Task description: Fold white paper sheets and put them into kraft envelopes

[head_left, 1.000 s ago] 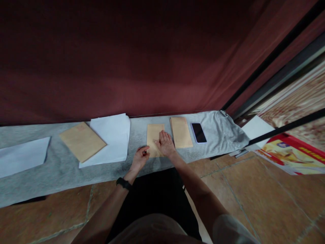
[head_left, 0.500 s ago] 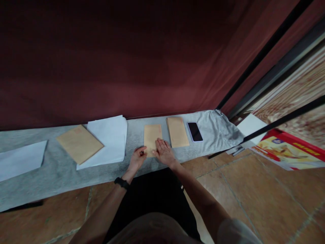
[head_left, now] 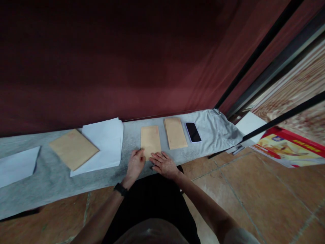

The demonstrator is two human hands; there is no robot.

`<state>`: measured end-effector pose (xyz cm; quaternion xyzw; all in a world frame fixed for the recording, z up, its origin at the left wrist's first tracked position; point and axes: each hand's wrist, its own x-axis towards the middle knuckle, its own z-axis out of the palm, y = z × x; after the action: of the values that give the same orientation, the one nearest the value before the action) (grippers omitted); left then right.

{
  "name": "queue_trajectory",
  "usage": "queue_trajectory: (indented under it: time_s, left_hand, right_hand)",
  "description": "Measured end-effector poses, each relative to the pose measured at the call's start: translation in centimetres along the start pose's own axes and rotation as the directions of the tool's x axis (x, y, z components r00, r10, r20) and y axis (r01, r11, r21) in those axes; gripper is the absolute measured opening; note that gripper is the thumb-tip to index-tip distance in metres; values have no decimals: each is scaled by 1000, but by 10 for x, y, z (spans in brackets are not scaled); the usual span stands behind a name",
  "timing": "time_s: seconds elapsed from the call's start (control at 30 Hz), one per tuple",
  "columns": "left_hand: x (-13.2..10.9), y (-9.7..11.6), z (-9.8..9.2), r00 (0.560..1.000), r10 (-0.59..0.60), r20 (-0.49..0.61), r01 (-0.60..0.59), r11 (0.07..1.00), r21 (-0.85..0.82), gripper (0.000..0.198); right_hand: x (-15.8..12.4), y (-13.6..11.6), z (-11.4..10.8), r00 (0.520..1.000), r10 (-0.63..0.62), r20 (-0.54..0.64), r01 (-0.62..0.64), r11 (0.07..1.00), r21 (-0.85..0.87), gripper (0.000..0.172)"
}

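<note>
At the fingertips of the left hand (head_left: pixel 136 164) and right hand (head_left: pixel 166 166), slightly apart, the brown envelope (head_left: pixel 150 137) could skew or crease from uneven pressing, though I cannot tell whether either grips.

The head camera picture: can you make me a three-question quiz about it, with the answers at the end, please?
1. Which is nearest both the left hand and right hand: A, white paper sheets; B, flat tan rectangular paper envelope; C, red-and-yellow printed package?
2. True or false: the rectangular dark-screened phone lies right of the stack of tan paper envelopes.
3. Fill in: the black wristband is on the ____ wrist.

Key: 1 B; 2 true; 3 left.
</note>
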<state>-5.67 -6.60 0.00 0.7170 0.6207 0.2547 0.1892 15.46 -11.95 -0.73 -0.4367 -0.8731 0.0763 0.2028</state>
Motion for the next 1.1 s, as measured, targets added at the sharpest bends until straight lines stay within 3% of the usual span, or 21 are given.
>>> queue_trajectory:
  time_s: [0.1,0.2,0.4,0.63,0.83,1.1]
  left_hand:
    - [8,11,5,986,168,8,-168,974,151,42]
    - [30,21,19,954,293,63,-300,934,192,45]
    - [87,29,47,937,298,181,-344,879,331,58]
    - [128,37,55,893,371,254,-444,818,367,60]
    - [137,33,58,866,409,286,-492,798,349,59]
    - [120,29,57,840,446,308,-534,778,330,58]
  right_hand:
    - [-2,3,4,998,-13,-55,18,996,83,42]
    - [-4,6,9,993,0,-119,22,984,179,37]
    - [-5,8,9,982,49,-184,4,960,278,32]
    - [-2,7,9,976,61,-207,2,958,288,32]
    - [-2,8,11,981,76,-177,-19,952,304,34]
    - [-1,8,11,975,60,-214,11,949,316,33]
